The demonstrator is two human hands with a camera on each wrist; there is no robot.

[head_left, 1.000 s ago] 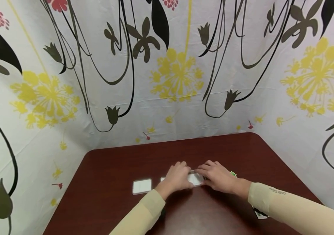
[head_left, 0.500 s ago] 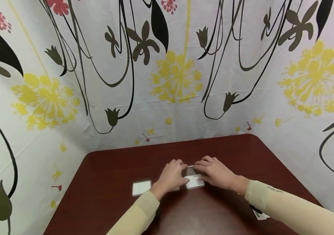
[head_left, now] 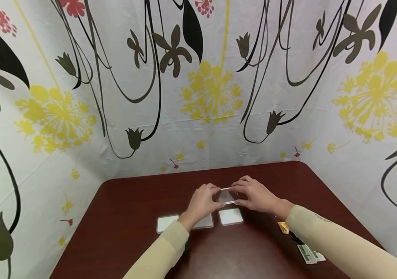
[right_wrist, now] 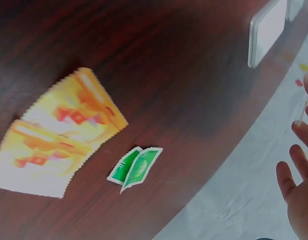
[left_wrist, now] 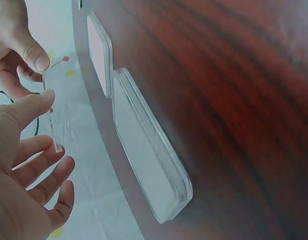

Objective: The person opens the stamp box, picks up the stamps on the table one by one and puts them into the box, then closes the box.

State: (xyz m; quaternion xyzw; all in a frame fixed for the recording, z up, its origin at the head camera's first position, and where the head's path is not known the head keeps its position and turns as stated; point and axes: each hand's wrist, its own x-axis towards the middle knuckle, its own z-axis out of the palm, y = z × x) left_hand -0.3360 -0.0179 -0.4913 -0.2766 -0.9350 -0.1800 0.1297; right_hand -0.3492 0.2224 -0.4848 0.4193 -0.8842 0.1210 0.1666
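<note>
Between my two hands is a clear plastic lid (head_left: 227, 196), raised above the table and pinched at its opposite sides. My left hand (head_left: 201, 203) holds its left side, and my right hand (head_left: 257, 195) its right side. Seen almost edge-on in the left wrist view, the lid (left_wrist: 54, 131) is a thin transparent plate between thumbs and fingers. Just nearer to me lies a white rectangular case (head_left: 231, 217). A second white case (head_left: 203, 222) is partly covered by my left hand, and a third case (head_left: 167, 223) lies farther left, partly behind the wrist.
On the dark red-brown table (head_left: 240, 252), an orange packet (head_left: 283, 227) and green-and-white packets (head_left: 309, 254) lie near my right sleeve. The right wrist view shows yellow-orange packets (right_wrist: 76, 110) and small green packets (right_wrist: 137, 169). A flower-printed cloth (head_left: 212, 143) hangs behind the table.
Both hands have lifted the clear lid up and away from the right-hand white case, toward the table's far side. That case is now fully uncovered, and more packets show by the right sleeve.
</note>
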